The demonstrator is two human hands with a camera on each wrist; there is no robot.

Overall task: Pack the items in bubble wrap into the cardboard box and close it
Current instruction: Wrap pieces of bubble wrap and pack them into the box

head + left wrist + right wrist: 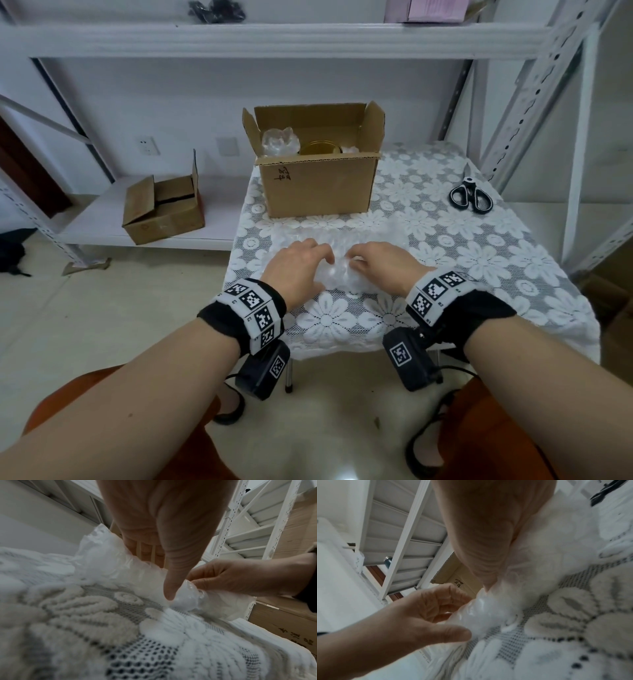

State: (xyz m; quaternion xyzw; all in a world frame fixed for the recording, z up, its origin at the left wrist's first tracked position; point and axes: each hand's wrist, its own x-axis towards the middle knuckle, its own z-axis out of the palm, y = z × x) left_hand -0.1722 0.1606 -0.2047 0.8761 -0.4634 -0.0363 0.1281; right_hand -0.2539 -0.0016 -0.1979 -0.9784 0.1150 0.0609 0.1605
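Both hands work a sheet of bubble wrap [337,270] lying on the near part of the bench [513,267], which is covered with a white flower-patterned lace cloth. The left hand [298,265] has its fingers curled over the wrap and its thumb pressed down into the bunched plastic, while the right hand [380,262] pinches the wrap's rolled edge between thumb and curled fingers; whatever lies inside the wrap cannot be made out. The cardboard box [317,185] stands open at the far side of the bench, flaps up, with a wrapped bundle [279,140] and a round gold tin [320,148] already inside. Black-handled scissors [470,195] lie to the right, well apart from the hands.
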